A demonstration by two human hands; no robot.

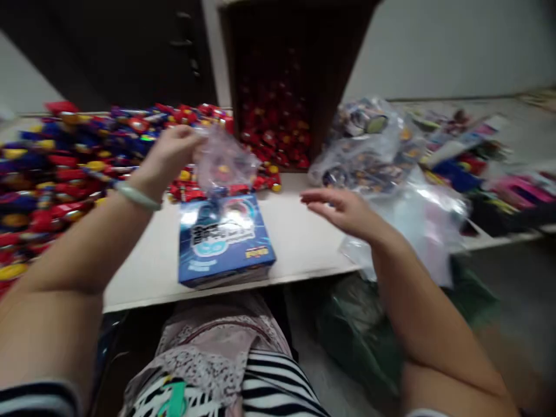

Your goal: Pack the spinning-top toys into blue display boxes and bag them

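Note:
My left hand (pixel 171 152) is raised over the white board (pixel 304 243) and pinches the top of a clear plastic bag (pixel 223 162) with a small red and yellow toy inside. The bag hangs just above a stack of blue printed cards (pixel 223 240) lying on the board. My right hand (pixel 343 211) hovers to the right of the stack, fingers stretched out toward the bag, holding nothing. The picture is blurred by motion.
A big heap of red, blue and yellow toys (pixel 65 168) covers the left. A dark box (pixel 282 87) with more red toys stands behind. Clear bags of printed discs (pixel 369 150) and loose plastic bags (pixel 425 226) lie right; my lap is below the board's edge.

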